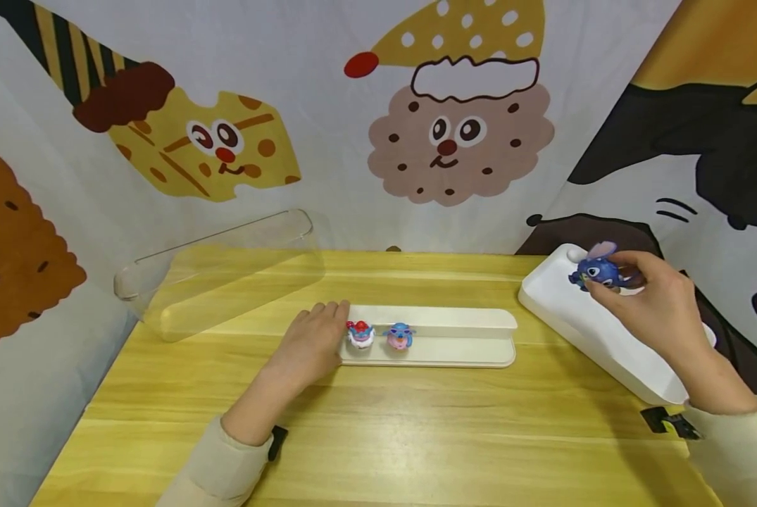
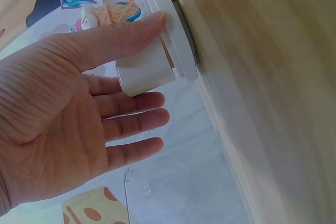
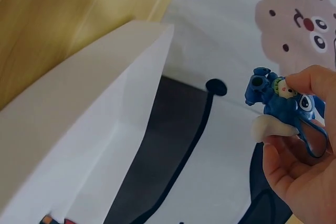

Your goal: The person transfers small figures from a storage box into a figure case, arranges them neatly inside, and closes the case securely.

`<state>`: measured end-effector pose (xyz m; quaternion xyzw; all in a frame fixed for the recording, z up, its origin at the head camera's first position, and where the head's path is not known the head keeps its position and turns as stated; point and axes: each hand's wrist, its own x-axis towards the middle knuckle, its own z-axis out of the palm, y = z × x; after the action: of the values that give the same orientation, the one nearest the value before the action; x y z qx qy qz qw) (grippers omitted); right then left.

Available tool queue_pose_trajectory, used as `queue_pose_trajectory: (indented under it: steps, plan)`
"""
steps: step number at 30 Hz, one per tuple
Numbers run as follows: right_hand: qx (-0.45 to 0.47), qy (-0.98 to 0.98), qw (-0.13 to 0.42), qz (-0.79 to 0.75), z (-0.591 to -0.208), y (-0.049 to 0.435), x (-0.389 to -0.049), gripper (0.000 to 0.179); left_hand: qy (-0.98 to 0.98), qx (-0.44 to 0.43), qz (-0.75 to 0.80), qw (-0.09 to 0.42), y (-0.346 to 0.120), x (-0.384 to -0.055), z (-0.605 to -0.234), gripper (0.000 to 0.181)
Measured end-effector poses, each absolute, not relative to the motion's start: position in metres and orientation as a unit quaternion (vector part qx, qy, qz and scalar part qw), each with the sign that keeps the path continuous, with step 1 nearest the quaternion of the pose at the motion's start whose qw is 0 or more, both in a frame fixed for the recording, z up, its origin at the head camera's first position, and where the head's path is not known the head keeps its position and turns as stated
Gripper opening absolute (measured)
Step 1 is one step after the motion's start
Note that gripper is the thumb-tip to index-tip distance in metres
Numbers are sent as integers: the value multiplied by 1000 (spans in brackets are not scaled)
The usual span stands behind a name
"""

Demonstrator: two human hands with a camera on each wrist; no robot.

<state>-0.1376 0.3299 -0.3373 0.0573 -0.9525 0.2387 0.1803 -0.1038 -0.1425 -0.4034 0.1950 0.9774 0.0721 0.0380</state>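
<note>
A cream stepped display base (image 1: 460, 352) lies on the wooden table. My left hand (image 1: 315, 341) holds its left end, the thumb (image 2: 121, 38) along the near edge and the other fingers round the far side. Beside that hand on the base stand a cupcake-like figurine (image 1: 360, 335) with a red top and a blue-and-pink figurine (image 1: 400, 336). My right hand (image 1: 660, 303) pinches a dark blue big-eared figurine (image 3: 283, 106) between thumb and fingers, above the white box (image 1: 581, 338) at the right. A pale rounded piece (image 3: 273, 129) shows against the figurine in the right wrist view.
A clear plastic cover (image 1: 239, 274) stands at the table's back left, near the cloth backdrop (image 1: 334, 141) printed with cartoon figures. The white box sits angled at the right edge; small coloured bits (image 3: 50, 219) show inside it in the right wrist view.
</note>
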Motion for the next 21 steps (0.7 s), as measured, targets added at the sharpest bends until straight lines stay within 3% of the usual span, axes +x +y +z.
queue_pose_trajectory:
  steps: [21]
  plan:
    - [152,-921,230,277,-357,279,-123,54,978,192,72,42,-142,-103,-403,86]
